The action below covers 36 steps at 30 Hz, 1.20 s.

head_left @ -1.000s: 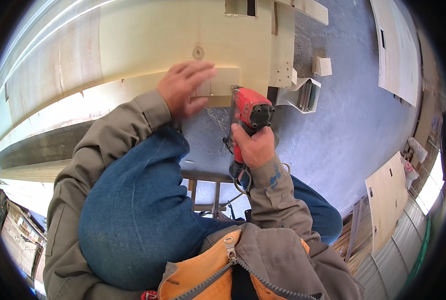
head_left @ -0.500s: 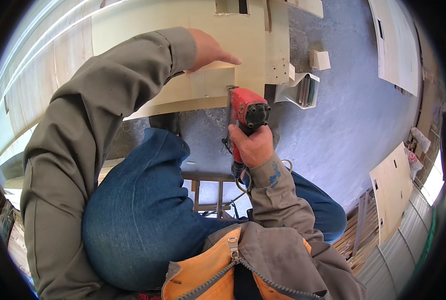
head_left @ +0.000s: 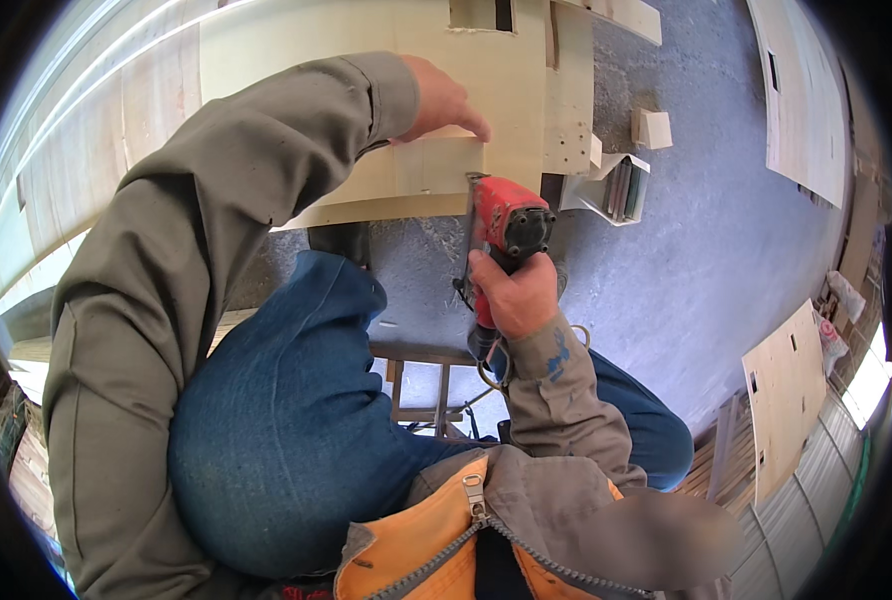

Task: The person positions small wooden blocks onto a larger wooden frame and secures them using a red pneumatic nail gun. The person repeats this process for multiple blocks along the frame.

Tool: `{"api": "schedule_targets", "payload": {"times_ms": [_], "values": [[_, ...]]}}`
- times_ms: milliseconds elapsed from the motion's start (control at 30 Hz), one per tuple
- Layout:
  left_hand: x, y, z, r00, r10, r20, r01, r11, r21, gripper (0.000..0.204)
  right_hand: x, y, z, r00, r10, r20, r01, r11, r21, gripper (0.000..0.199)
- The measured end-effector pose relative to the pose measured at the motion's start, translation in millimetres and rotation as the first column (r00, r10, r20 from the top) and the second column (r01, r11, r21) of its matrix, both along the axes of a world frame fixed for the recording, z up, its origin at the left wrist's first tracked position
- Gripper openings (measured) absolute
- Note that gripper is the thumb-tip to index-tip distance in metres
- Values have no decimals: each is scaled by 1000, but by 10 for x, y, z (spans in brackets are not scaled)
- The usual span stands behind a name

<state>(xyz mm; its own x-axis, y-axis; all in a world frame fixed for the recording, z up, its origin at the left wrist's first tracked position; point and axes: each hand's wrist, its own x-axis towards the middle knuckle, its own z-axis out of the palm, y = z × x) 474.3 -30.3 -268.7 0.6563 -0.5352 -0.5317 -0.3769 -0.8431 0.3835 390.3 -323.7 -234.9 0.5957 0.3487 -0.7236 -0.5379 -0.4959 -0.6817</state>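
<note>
Just above my right hand (head_left: 514,295), clenched on the red nailer (head_left: 506,228), my left hand (head_left: 441,100) presses the plywood strip (head_left: 406,180) flat; fastening seems unfinished.

We see bright daylight, with glare on the plywood panel (head_left: 116,110) at the left. Edges bend strongly, corners are black, and a blurred patch sits low right.

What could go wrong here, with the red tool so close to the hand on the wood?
The left hand presses the wooden panel close to the tip of the red power tool, so a slip might hurt the fingers. The right hand holds the tool alone, and the panel's edge hangs over the floor, so it might shift.
</note>
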Motion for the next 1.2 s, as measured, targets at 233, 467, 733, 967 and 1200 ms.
{"api": "schedule_targets", "payload": {"times_ms": [233, 467, 733, 967, 1200], "values": [[57, -5, 14, 999, -6, -52, 7, 999, 33, 111, -275, 164, -65, 979, -56, 197, 16, 980, 199, 41], [62, 11, 68, 995, 26, -96, -23, 999, 41, 111, -431, 479, -248, 937, -34, 348, -45, 975, 216, 44], [106, -2, 37, 983, 54, -178, -42, 997, 69, 110, -430, 624, -310, 915, 10, 404, -76, 986, 148, 46], [53, 39, 49, 990, 64, -125, -62, 998, 13, 107, -420, 625, -316, 900, 70, 430, -141, 981, 136, 50], [50, 46, 37, 992, 61, -108, -62, 998, -2, 104, -369, 674, -255, 916, 84, 392, -135, 985, 106, 50]]}}
